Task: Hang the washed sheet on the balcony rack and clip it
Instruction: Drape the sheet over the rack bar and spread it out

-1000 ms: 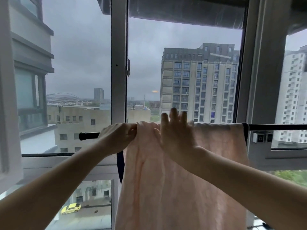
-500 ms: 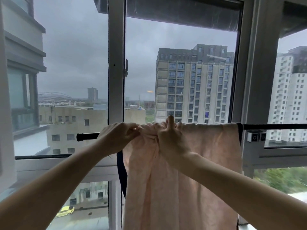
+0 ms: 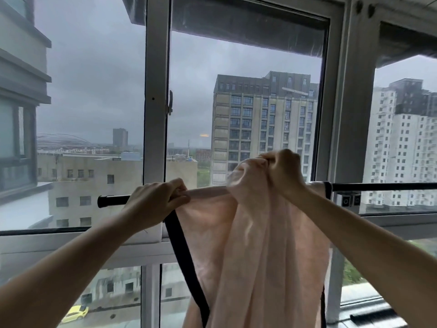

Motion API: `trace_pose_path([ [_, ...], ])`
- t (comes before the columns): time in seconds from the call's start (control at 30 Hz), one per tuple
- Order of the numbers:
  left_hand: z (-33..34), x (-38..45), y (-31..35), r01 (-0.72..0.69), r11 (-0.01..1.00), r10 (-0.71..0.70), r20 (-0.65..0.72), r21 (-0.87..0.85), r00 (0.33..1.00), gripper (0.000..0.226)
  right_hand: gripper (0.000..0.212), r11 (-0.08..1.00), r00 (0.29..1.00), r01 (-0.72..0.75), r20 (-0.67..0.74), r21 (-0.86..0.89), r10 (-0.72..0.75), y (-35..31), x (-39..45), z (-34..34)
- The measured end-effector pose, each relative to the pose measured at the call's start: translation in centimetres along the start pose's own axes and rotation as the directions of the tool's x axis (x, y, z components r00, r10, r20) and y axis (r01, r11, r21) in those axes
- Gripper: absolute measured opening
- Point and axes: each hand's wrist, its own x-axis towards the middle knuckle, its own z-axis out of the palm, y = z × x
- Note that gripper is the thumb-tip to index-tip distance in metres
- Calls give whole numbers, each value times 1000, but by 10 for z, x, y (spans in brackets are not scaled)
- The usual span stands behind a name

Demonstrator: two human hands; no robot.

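Now left hand [image 3: 156,201] and right hand [image 3: 282,172] both grip sheet [image 3: 260,256].

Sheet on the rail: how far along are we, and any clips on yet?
Done: the sheet already hangs over the rail. In hand: the left hand pins its edge at the rail while the right hand lifts a bunched fold above it. Left: spreading it flat and clipping; no clips are visible.

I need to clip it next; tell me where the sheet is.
In the head view, the pink sheet hangs centre-right over the black rod, left hand gripping its edge, right hand lifting a bunch.
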Motion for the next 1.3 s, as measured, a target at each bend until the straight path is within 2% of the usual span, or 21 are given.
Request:
trace_pose_path([
  [0.1, 4, 3, 6, -12, 999, 12, 5, 43, 1000, 28, 25, 990, 997, -69, -42, -124, 64, 25, 11, -11],
  [0.2, 6, 7, 10, 11, 997, -13, 26, 71, 1000, 30, 25, 919, 987, -141, 20, -369, 159, 39, 7, -16],
  [0.3, 6, 11, 13, 25, 1000, -25, 48, 11, 999, 29, 20, 917, 988, -63, 108, -395, 114, 38, 0, -16],
  [0.43, 12, 20, 37, -108, 977, 104, -28, -185, 994, 19, 22, 953, 992, 98, 106, -287, -70, 2, -18, -15],
  [0.47, 15, 23, 45, -131, 973, 126, -39, -193, 991, 19, 21, 951, 988, 113, 138, -289, -75, -10, -28, -13],
  [0.57, 25, 31, 65, -157, 970, 147, -66, -186, 987, 21, 55, 862, 949, 139, 314, -487, 24, -38, -54, -4],
  [0.67, 28, 36, 69, -129, 957, 99, -125, -259, 987, 15, 54, 790, 910, 185, 406, -584, 87, -36, -61, -1],
  [0.77, 22, 37, 62, -82, 941, 34, -149, -329, 988, 10, 28, 799, 948, 234, 311, -554, -62, -22, -53, -9],
  [0.87, 17, 37, 57, -75, 950, 25, -165, -304, 986, 9, 13, 921, 970, 177, 218, -348, -104, -24, -39, -22],
  [0.97, 12, 37, 52, -57, 956, -9, -226, -286, 974, 11, 35, 991, 988, 3, 151, -131, 17, -24, -15, -30],
  [1.1, 4, 36, 31, 49, 965, -125, -286, -259, 950, 13, 19, 982, 997, -66, 25, -176, 71, -9, 7, -34],
  [1.2, -5, 37, 12, 196, 953, -270, -359, -231, 893, 10, 18, 967, 988, -152, -50, -205, 145, 10, 18, -46],
  [1.27, -9, 33, 1, 334, 927, -373, -333, -171, 866, 7, 17, 942, 972, -232, -18, -243, 235, 28, 23, -49],
  [1.3, -10, 30, -1, 373, 921, -388, -291, -108, 874, 7, 15, 931, 964, -231, 66, -283, 259, 34, 23, -49],
])
